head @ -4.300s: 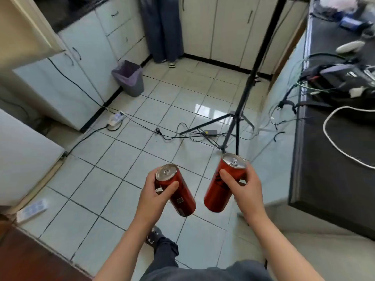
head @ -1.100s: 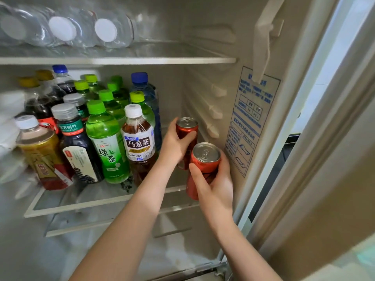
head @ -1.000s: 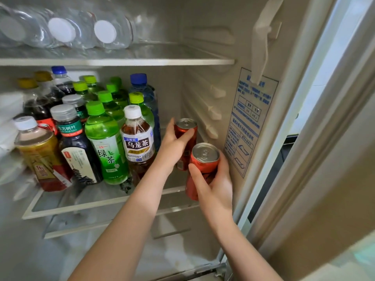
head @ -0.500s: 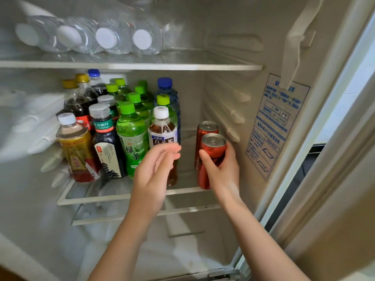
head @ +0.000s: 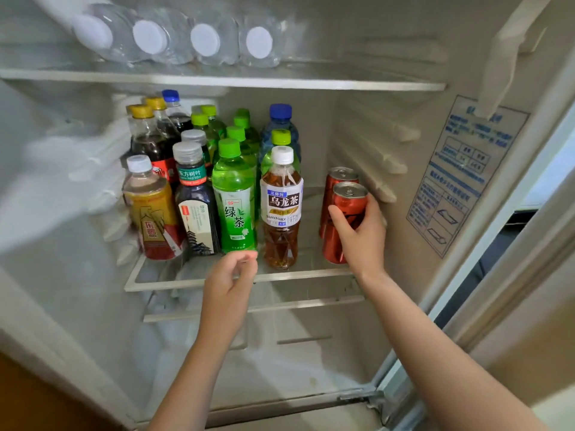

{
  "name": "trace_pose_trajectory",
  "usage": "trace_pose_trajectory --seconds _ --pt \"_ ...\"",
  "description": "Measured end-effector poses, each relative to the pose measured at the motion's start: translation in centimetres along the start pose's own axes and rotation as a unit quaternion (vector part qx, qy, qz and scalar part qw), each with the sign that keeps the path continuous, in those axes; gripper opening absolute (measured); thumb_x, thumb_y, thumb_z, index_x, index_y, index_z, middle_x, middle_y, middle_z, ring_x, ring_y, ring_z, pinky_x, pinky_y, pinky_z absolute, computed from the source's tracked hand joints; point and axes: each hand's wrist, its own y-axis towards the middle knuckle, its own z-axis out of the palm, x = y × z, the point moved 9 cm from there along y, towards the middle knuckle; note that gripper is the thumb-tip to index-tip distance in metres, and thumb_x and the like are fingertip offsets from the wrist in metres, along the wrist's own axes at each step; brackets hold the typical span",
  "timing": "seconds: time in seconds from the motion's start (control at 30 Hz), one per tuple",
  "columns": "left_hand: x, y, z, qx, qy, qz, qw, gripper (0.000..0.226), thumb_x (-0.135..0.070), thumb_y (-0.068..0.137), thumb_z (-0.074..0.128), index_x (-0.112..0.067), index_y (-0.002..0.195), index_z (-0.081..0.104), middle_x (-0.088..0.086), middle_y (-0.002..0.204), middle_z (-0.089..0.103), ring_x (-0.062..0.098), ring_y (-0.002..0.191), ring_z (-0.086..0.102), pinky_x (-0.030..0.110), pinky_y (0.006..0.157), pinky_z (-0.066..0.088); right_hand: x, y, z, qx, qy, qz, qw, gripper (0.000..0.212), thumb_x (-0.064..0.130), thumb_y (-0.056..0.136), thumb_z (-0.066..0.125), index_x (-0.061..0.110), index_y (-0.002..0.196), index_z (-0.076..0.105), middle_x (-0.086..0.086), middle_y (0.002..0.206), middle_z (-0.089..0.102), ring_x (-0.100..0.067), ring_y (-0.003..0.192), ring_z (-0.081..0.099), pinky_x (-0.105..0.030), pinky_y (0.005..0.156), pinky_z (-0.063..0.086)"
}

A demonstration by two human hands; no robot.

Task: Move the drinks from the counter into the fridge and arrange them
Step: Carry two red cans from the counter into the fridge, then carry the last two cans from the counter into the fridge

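Your right hand wraps the near red can, standing right on the shelf just before the far can, likely to keep a row. Left hand hangs loose and holds nothing.

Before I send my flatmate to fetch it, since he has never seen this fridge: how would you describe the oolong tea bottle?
Look at the middle shelf of the fridge, under the lying water bottles. In the front row the oolong tea bottle stands rightmost, between the green tea bottle and the red cans. It alone shows clear brown tea under a white cap and Suntory label.
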Motion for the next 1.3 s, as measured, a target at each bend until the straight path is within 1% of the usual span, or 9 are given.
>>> trace_pose_trajectory --seconds 0.1,0.27,0.43,0.6,0.8,0.9,1.03,1.17,1.3 --pt "1.3 -0.7 0.4 0.032 0.013 -0.015 0.999 0.012 -0.025 0.092 0.058 -0.034 0.091 0.065 -0.016 0.096 0.067 -0.008 0.093 0.058 0.009 0.077 0.04 -0.5 -0.6 0.2 0.007 -0.015 0.021 1.0 0.054 0.028 0.08 0.072 0.021 0.128 0.049 0.005 0.119 0.06 -0.011 0.112 0.056 -0.028 0.099 0.043" --pt "1.7 -1.9 2.2 0.099 -0.023 0.006 0.995 0.01 -0.036 0.084 0.056 -0.037 0.087 0.065 -0.015 0.093 0.069 0.002 0.095 0.063 0.014 0.083 0.043 -0.9 -6.0 -1.2 -0.011 0.002 0.071 0.997 0.06 0.024 0.089 0.063 0.01 0.141 0.035 -0.002 0.141 0.043 -0.015 0.131 0.042 -0.039 0.111 0.034" --pt "4.0 -5.1 6.6 0.226 -0.04 -0.011 0.973 0.018 -0.051 0.077 0.051 -0.049 0.09 0.065 -0.015 0.098 0.069 0.009 0.101 0.063 0.027 0.09 0.046 -1.7 -15.8 -4.8 0.0 -0.094 0.068 0.993 0.039 0.031 0.093 0.054 0.017 0.128 0.049 0.009 0.122 0.052 -0.001 0.116 0.05 -0.019 0.1 0.04" --pt "8.5 -12.5 13.3 0.371 -0.022 -0.083 0.925 0.02 -0.058 0.075 0.05 -0.048 0.084 0.065 -0.015 0.094 0.068 0.009 0.095 0.063 0.021 0.083 0.044 -6.8 -27.9 -11.5 -0.028 -0.154 0.212 0.965 0.019 0.022 0.091 0.055 0.031 0.108 0.057 0.014 0.098 0.065 0.0 0.093 0.062 -0.014 0.082 0.047" --pt "17.3 -28.1 19.4 0.587 0.09 -0.205 0.778 0.008 -0.032 0.094 0.055 -0.033 0.088 0.061 -0.004 0.103 0.066 0.013 0.091 0.061 0.024 0.073 0.042 -13.3 -48.4 -20.9 -0.059 -0.231 0.537 0.809 0.017 0.022 0.092 0.053 0.023 0.107 0.06 0.004 0.094 0.067 -0.015 0.089 0.066 -0.035 0.084 0.051" --pt "21.0 -35.6 19.3 0.671 0.167 -0.212 0.69 0.011 -0.025 0.096 0.053 -0.019 0.097 0.062 0.002 0.098 0.063 0.016 0.084 0.058 0.021 0.071 0.041 -13.6 -60.2 -23.5 -0.07 -0.227 0.676 0.698 0.024 0.025 0.093 0.05 0.017 0.114 0.058 -0.004 0.104 0.067 -0.022 0.096 0.064 -0.032 0.086 0.048" --pt "24.4 -43.3 17.2 0.739 0.275 -0.191 0.585 0.019 -0.019 0.095 0.052 -0.02 0.077 0.055 0.007 0.088 0.06 0.021 0.079 0.054 0.028 0.073 0.042 -10.7 -73.5 -24.4 -0.08 -0.197 0.771 0.6 0.03 0.026 0.094 0.048 0.014 0.119 0.058 -0.007 0.114 0.066 -0.022 0.106 0.061 -0.025 0.082 0.042" --pt "25.1 -50.8 15.5 0.776 0.344 -0.134 0.511 0.024 -0.028 0.088 0.057 -0.014 0.069 0.05 0.011 0.084 0.058 0.021 0.079 0.053 0.032 0.076 0.043 -7.1 -83.7 -24.2 -0.122 -0.141 0.802 0.568 0.03 0.026 0.093 0.049 0.013 0.119 0.059 -0.007 0.117 0.065 -0.022 0.108 0.059 -0.022 0.081 0.04" --pt "24.0 -61.2 14.0 0.803 0.394 -0.05 0.444 0.017 -0.023 0.094 0.05 -0.011 0.087 0.059 0.018 0.101 0.065 0.028 0.087 0.06 0.034 0.073 0.044 -3.2 -92.9 -25.6 -0.166 -0.119 0.8 0.565 0.029 0.027 0.092 0.051 0.014 0.117 0.06 -0.006 0.112 0.068 -0.021 0.105 0.061 -0.024 0.083 0.043"
